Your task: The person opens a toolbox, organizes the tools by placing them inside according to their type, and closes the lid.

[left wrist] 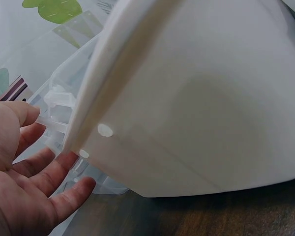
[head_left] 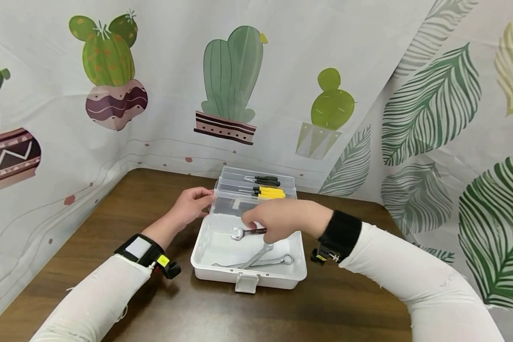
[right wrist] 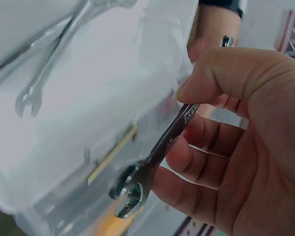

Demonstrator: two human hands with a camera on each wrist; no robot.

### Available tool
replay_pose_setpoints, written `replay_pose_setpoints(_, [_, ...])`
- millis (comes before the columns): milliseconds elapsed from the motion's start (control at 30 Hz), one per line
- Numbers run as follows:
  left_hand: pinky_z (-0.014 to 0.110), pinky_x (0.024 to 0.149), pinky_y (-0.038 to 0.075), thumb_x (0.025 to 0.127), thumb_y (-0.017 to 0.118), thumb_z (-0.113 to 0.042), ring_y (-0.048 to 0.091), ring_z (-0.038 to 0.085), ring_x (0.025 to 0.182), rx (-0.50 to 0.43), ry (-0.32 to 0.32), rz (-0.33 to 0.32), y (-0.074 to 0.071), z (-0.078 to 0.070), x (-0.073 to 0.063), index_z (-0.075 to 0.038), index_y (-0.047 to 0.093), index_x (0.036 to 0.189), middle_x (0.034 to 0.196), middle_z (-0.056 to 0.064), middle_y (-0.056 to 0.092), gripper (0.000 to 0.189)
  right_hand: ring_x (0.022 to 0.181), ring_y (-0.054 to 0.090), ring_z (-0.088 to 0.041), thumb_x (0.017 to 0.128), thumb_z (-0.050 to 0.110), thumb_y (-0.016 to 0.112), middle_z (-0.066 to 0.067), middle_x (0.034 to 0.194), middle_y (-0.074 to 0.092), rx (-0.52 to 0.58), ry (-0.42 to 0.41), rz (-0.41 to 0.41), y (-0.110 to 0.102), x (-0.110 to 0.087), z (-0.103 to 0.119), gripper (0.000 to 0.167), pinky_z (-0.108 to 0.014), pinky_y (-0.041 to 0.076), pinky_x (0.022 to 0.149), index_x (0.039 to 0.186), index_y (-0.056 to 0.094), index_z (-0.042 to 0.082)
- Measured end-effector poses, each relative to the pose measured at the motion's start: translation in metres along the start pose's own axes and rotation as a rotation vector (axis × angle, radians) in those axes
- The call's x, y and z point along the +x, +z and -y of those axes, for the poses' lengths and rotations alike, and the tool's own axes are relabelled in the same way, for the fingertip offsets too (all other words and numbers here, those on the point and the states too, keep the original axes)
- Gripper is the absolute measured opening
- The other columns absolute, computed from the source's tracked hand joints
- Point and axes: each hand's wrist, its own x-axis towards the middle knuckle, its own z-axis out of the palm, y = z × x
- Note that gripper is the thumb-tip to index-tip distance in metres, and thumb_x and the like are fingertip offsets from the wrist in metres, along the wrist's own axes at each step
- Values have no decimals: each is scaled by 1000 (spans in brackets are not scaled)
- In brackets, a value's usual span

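Note:
A white plastic toolbox [head_left: 209, 273] stands on the table, its clear lid [head_left: 226, 207] swung back. At the lid's left edge, my left hand [head_left: 190, 206] holds the clear plastic between thumb and fingers; the left wrist view shows the thumb against it near the hinge side. My right hand [head_left: 280, 218] is above the box and grips a combination wrench [right wrist: 160, 150] by its shaft, open-end jaw pointing left in the head view. Below it, two more wrenches [head_left: 256, 256] lie crossed on the box floor.
In the lid's compartments lie black-handled screwdrivers [head_left: 268, 182] and yellow-handled screwdrivers [head_left: 271, 192]. A clear latch [head_left: 246, 283] hangs from the front wall of the box. The brown wooden table [head_left: 175, 304] reaches back to a printed cloth [head_left: 171, 95].

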Motion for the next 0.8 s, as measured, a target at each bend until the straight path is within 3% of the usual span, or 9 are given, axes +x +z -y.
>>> replay_pose_setpoints(200, [48,92,60,103,62,-28,65,26,114,-1,-3,-6,0,1,0,5,63,125,151,13,57,39,69,45,-12,80,5,70,6,76,48,-36,-58,24,9,24,19,24,-25,33,58,95,57,19])
replay_pose_setpoints(433, [46,90,61,103,62,-26,66,23,109,14,14,-15,-1,-2,-3,5,64,123,151,15,57,37,69,45,-11,80,5,71,6,74,46,-67,-128,29,16,46,33,26,-23,33,58,97,56,18])
replay_pose_setpoints(800, [48,91,60,103,62,-27,65,20,109,1,28,3,-1,-1,-3,4,65,120,152,15,56,35,69,48,-11,81,4,72,9,73,50,-210,-159,38,32,58,39,27,-23,37,59,97,57,18])
